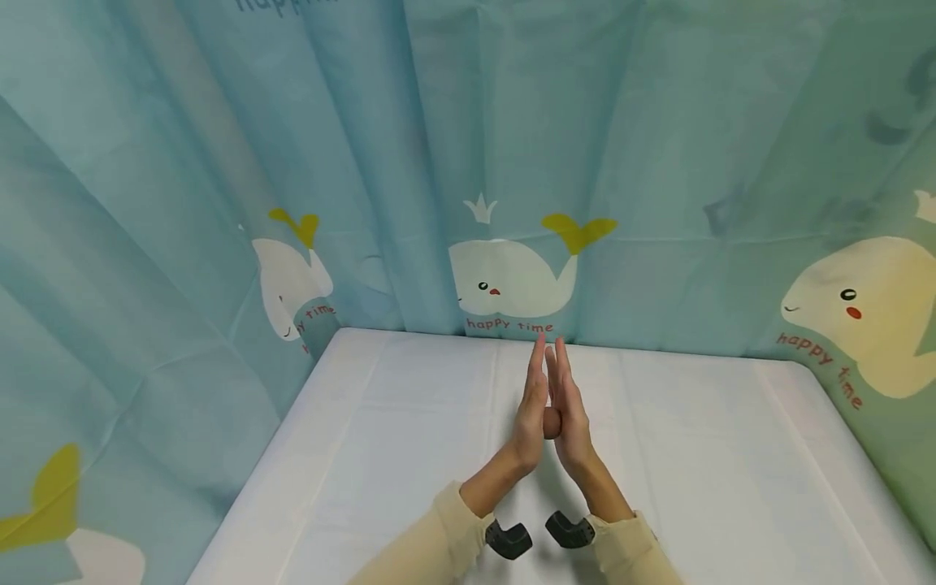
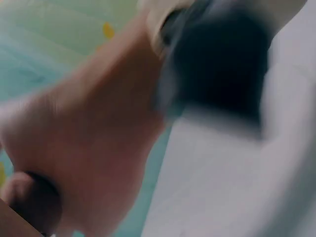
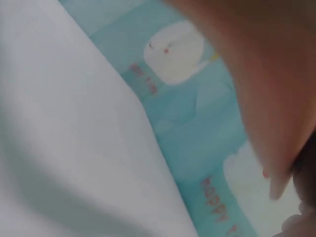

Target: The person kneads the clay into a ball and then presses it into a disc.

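Note:
A small brown ball [image 1: 552,423] sits between the two palms, above the white table. My left hand [image 1: 530,418] presses it from the left side, with its fingers straight and pointing away from me. Facing it, my right hand [image 1: 574,422] presses from the other side, also with straight fingers. The fingertips of both hands come close together at the top. In the left wrist view the ball [image 2: 42,205] looks dark and blurred beside a palm. Only a dark edge of the ball [image 3: 307,180] shows at the right of the right wrist view.
A white-covered table [image 1: 409,422] lies under the hands. Behind and beside it hangs a blue-green curtain [image 1: 658,162] printed with whales and lettering. Black wrist devices [image 1: 509,539] sit at the cuffs of the light sleeves [image 1: 427,544].

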Demonstrator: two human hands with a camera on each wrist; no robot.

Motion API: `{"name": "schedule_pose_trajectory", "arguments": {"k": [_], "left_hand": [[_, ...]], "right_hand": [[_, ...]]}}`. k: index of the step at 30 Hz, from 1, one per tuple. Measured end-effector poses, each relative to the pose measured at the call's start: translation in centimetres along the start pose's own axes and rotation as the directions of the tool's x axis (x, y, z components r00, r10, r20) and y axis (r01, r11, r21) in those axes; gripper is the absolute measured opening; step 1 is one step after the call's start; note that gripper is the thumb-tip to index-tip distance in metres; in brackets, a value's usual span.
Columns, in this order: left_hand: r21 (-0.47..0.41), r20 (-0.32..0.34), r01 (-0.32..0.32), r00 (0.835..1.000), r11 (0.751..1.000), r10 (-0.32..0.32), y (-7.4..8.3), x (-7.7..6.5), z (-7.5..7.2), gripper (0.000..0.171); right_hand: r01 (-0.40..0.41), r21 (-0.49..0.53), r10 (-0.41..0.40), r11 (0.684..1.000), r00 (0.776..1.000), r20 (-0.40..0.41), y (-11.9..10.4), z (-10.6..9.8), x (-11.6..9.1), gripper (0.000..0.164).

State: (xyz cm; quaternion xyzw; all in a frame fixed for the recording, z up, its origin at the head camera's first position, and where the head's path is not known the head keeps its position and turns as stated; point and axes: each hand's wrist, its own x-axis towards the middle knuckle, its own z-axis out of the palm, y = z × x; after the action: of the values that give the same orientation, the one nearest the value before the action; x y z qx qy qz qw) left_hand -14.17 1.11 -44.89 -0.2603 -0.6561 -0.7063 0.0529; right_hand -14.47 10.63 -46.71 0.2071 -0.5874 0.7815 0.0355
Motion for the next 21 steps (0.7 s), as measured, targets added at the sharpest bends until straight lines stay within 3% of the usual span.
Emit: {"name": "schedule_pose_trajectory", "arguments": {"k": [7,13,17,21], "left_hand": [[0.037,-0.068,-0.009,0.998,0.999,0.011,-1.4,1.5,-1.3,0.058],[-0.021,-0.005,0.003,1.0,1.0,-0.003,-1.9,-0.4,-0.5,0.058],[-0.016,-0.015,0.009,1.0,1.0,-0.009,-1.4,-1.3,-0.1,0.058],[0.004,-0.027,-0.019,0.999,1.0,0.019,-0.6,-1.2,-0.1,0.058]], "right_hand": [[0.046,-0.05,-0.046,0.998,0.999,0.019,-1.6,1.9,-1.0,0.055],[0.123,-0.154,-0.123,0.98,0.992,0.01,-2.9,1.4,0.1,0.056],[0.074,-0.146,-0.075,0.986,0.997,-0.002,-2.4,0.6,0.8,0.056],[0.009,-0.129,-0.009,0.992,1.0,-0.004,-1.2,0.3,1.0,0.055]]}}
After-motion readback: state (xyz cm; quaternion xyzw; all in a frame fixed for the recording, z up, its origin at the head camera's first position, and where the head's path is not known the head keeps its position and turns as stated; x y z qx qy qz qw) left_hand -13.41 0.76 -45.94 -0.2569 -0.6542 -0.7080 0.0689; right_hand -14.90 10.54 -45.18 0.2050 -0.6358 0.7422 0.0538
